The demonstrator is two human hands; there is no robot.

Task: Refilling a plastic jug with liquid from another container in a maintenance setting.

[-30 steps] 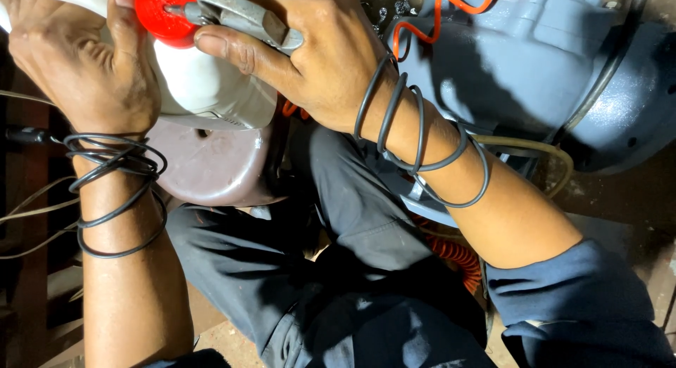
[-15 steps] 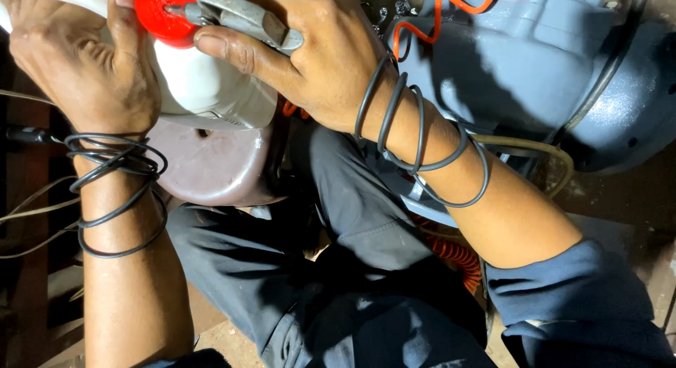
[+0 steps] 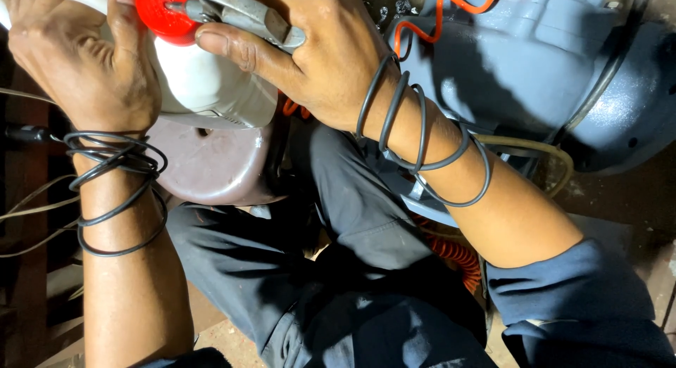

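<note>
My left hand (image 3: 81, 61) wraps around a white plastic bottle (image 3: 204, 83) with a red cap (image 3: 163, 16), held at the top left of the view. My right hand (image 3: 320, 54) grips metal pliers (image 3: 243, 16) whose jaws bite on the middle of the red cap. Black rubber rings (image 3: 113, 192) loop loosely around my left wrist, and more black rings (image 3: 422, 139) circle my right forearm. Below the bottle sits a rounded dull pink metal part (image 3: 218, 164).
A large blue-grey machine housing (image 3: 549, 65) fills the upper right, with an orange coiled cable (image 3: 451, 19) across it and another orange coil (image 3: 458, 259) lower down. My knees in dark grey trousers (image 3: 338, 269) occupy the centre. Thin wires (image 3: 28, 206) run at the left.
</note>
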